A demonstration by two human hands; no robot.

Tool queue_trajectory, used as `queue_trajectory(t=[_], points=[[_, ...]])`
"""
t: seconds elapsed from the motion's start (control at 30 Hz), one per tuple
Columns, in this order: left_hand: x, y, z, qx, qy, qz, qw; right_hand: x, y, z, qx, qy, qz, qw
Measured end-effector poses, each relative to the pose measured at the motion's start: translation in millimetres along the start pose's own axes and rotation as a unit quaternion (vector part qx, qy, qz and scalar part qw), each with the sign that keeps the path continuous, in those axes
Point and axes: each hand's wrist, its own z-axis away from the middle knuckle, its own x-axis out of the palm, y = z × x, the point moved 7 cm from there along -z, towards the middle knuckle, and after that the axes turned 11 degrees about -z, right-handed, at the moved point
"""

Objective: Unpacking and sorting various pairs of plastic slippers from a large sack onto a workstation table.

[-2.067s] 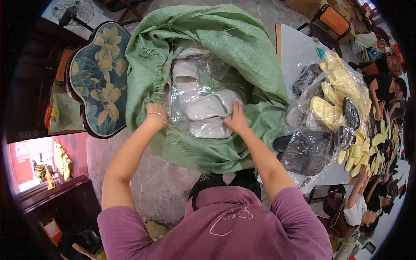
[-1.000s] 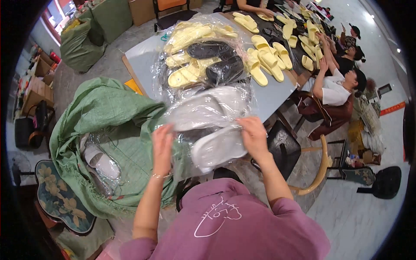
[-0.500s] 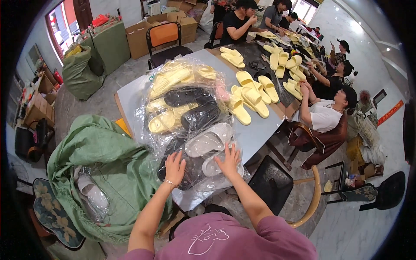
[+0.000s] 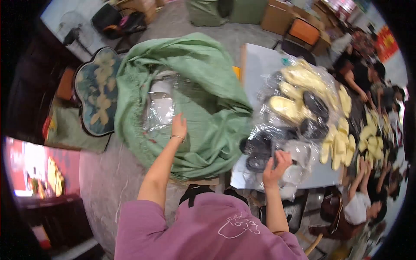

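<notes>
My left hand (image 4: 179,126) reaches over a big green woven sack (image 4: 203,52), its fingers stretched out and holding nothing that I can see. Just beyond it, inside the sack, lies a pair of pale slippers (image 4: 161,89) in clear plastic. On the table, my right hand (image 4: 277,168) is over bagged slippers, fingers bent and thumb apart; whether it touches the plastic I cannot tell. Beside that hand are wrapped black slippers (image 4: 256,162) and a light grey slipper (image 4: 298,152). Farther up the table lie bagged yellow slippers (image 4: 284,108) and a dark pair (image 4: 315,106).
The white tabletop (image 4: 255,65) stands right of the sack. Loose yellow slippers (image 4: 340,145) lie toward its far right, where several people sit. A flower-patterned chair (image 4: 99,91) stands left of the sack. An orange-backed chair (image 4: 304,32) and a cardboard box (image 4: 276,17) are beyond the table.
My view has turned left toward the sack. My left hand has left the bagged slippers on the table and moved over the sack; the right stays over the table, its fingers more bent.
</notes>
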Motion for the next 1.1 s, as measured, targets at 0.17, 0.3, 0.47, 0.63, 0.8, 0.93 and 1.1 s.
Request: queue_trajectory(t=[0.17, 0.3, 0.47, 0.63, 0.8, 0.93, 1.1], points=[[-39, -106, 5, -0.139, -0.060, -0.190, 0.970, 172, -55, -7, -0.016, -0.208, -0.194, 0.958], [-80, -112, -23, -0.261, 0.008, -0.173, 0.950, 318, -34, 16, 0.099, -0.322, -0.222, 0.915], [-107, -216, -10, -0.382, -0.092, -0.206, 0.896, 504, -73, 85, 0.250, -0.468, -0.254, 0.809], [-40, -147, -58, -0.207, -0.142, -0.231, 0.940, 566, 29, 117, 0.513, -0.257, -0.390, 0.720], [-109, -137, -9, -0.144, -0.097, -0.029, 0.984, 506, -98, 95, 0.615, -0.246, -0.632, 0.403], [-94, -68, 42, -0.296, -0.161, 0.400, 0.852, 410, -77, 103, 0.632, -0.301, -0.662, 0.268], [-90, 47, 86, -0.163, -0.234, 0.492, 0.823, 267, -66, 62, 0.587, -0.223, -0.698, 0.344]])
